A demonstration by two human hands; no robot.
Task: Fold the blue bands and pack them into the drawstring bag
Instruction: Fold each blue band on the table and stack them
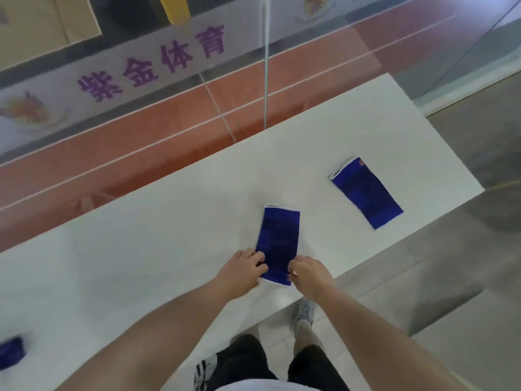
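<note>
A white table (169, 221) runs diagonally across the frame. At lower centre a blue band (278, 244) lies flat, its near end pinched at both corners: the left hand (239, 273) grips one, the right hand (308, 273) the other, fingers curled closed. A second blue band (366, 193) lies well apart at right. A blurred blue object (11, 352) sits at the lower left edge. Nothing lies between the bands.

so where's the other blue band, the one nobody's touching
In the head view the second blue band lies flat on the white table, right of and beyond the band both hands grip.
</note>
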